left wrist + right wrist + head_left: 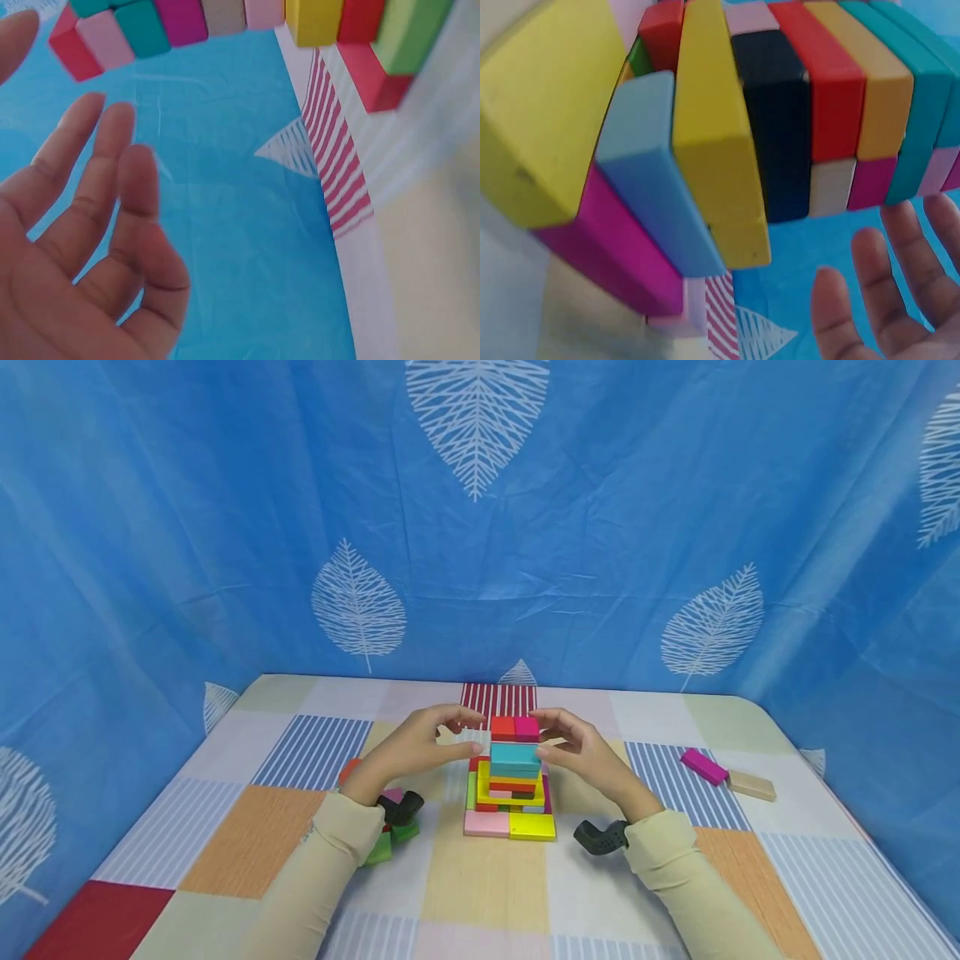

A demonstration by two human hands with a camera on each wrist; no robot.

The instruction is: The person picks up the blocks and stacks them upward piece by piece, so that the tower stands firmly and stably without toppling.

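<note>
A stepped tower of coloured wooden blocks stands mid-table, with a turquoise block [514, 760] near its top. At the upper end a red block [503, 728] and a magenta block [527, 728] lie side by side. My left hand [416, 742] is left of the tower top, thumb and fingers spread, apart from the blocks and holding nothing. To the right, my right hand [588, 756] has its thumb by the turquoise block's edge; whether it touches is unclear. In the right wrist view, extended fingers are beside the tower, near a black block [776, 127].
A pink block [486, 823] and a yellow block [532, 827] form the tower's front base. Loose green blocks [378, 850] lie beneath the left wrist. At the right are a loose magenta block [703, 766] and a plain wood block [752, 786]. A blue curtain [570, 543] hangs behind.
</note>
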